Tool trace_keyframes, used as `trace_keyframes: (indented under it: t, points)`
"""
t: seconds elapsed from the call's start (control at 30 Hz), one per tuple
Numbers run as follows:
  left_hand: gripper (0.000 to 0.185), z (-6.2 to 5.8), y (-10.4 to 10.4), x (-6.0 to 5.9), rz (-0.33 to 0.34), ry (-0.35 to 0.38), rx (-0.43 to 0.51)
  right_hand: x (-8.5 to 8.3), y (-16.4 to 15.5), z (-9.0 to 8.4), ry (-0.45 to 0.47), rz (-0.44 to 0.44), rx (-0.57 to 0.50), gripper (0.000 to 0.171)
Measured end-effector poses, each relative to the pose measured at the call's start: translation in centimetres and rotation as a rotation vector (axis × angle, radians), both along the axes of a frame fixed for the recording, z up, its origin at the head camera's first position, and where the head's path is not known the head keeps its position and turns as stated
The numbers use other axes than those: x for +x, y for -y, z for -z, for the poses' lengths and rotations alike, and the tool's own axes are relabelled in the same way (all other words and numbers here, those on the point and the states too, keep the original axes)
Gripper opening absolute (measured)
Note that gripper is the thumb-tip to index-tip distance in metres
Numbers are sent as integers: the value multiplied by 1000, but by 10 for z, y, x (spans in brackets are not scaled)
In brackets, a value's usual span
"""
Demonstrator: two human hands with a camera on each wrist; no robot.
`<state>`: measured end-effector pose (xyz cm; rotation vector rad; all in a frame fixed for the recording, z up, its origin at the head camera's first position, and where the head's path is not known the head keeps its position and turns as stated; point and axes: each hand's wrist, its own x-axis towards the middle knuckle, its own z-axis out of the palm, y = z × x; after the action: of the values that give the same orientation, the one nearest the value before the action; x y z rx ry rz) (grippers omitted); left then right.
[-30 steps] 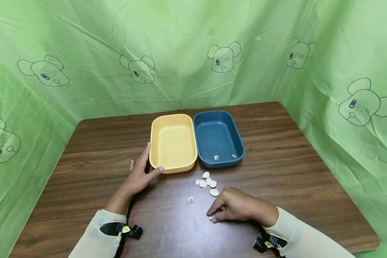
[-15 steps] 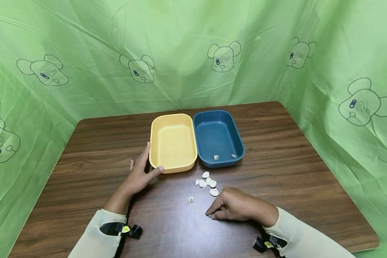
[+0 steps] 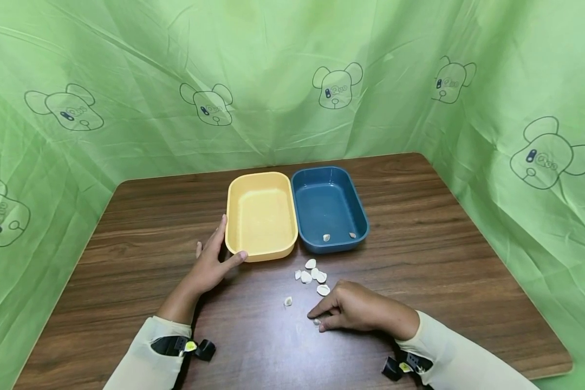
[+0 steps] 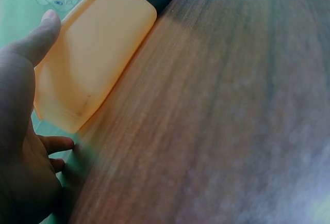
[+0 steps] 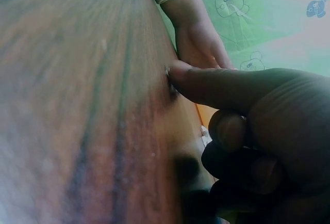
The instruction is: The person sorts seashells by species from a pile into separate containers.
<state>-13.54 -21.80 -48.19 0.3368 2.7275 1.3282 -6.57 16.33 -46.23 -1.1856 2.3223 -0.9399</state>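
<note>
My left hand (image 3: 209,269) rests against the left side and near corner of the yellow tray (image 3: 261,257), fingers spread and thumb at the rim. In the left wrist view, the thumb (image 4: 44,35) lies along the tray's wall. Down on the tabletop, my right hand (image 3: 353,307) holds a small pale seashell (image 3: 316,322) between thumb and index finger, its other fingers curled. The right wrist view shows only a sliver of that shell at the thumb tip. A single shell (image 3: 288,301) lies to the left, and several white shells (image 3: 306,277) are grouped beyond the hand.
A blue tray (image 3: 365,230) stands against the yellow tray's right side, with two small shells (image 3: 326,238) inside near its front. The brown wooden table (image 3: 434,260) is bordered by green printed curtains (image 3: 273,81) at the back and sides.
My right fingertips and the small shell have shifted slightly away from me and to the left along the tabletop. The left hand and both trays stay put.
</note>
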Motion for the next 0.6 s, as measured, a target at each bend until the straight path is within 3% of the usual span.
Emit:
trace_keyframes:
  t: [0.3, 0.6]
  points:
    - [110, 0, 0, 0, -4, -3, -7, 0, 0, 3, -12, 4, -47, 12]
    - [110, 1, 1, 0, -6, 4, -13, 2, 0, 3, -91, -9, -42, 6]
